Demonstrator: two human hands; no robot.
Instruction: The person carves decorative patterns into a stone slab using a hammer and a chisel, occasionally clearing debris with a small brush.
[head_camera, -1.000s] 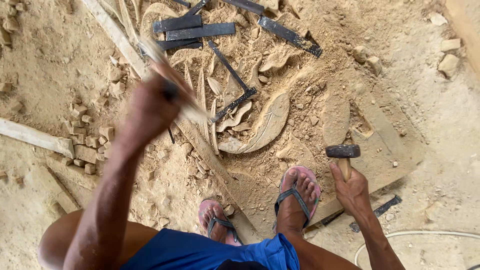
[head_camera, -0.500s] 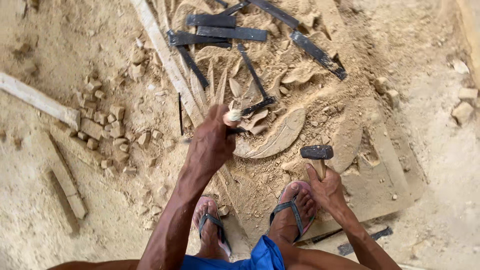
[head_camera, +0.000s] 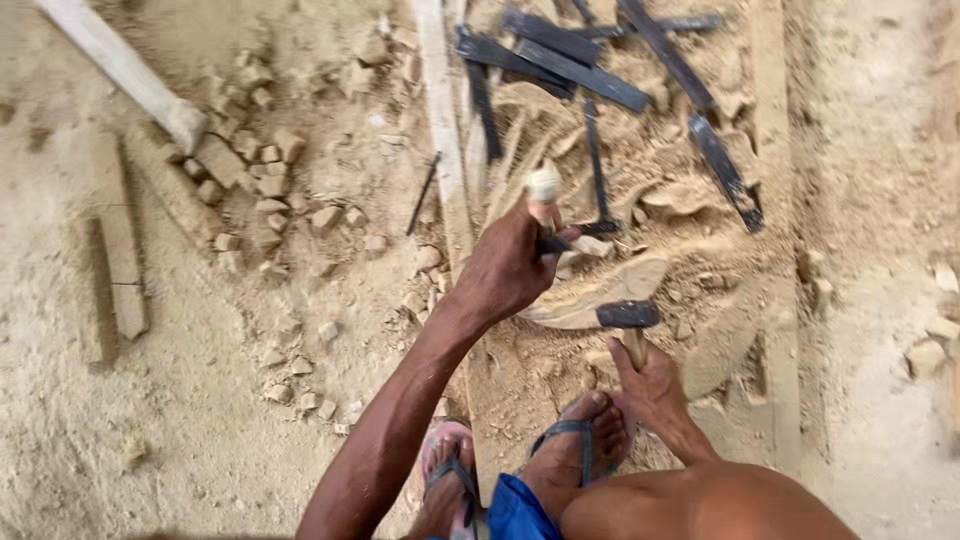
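My left hand (head_camera: 510, 270) is shut on a chisel (head_camera: 545, 200) with a pale wooden handle, held upright with its tip over a curved, carved piece of wood (head_camera: 600, 292) on the sandy ground. Just below, my right hand (head_camera: 650, 385) grips the wooden shaft of a hammer whose dark metal head (head_camera: 627, 315) hovers beside the carved piece, a little under the chisel. My right foot (head_camera: 575, 450) and left foot (head_camera: 445, 475), both in flip-flops, rest close behind the work.
Several dark metal chisels and blades (head_camera: 575, 65) lie among wood shavings at the top. A narrow plank (head_camera: 440, 130) runs down the middle. Small wood offcuts (head_camera: 260, 175) are scattered on the left, near a long pale beam (head_camera: 120, 70).
My left hand came down from a raised spot on the left and now holds the chisel at the carved wood. The hammer hand stayed low near my foot.
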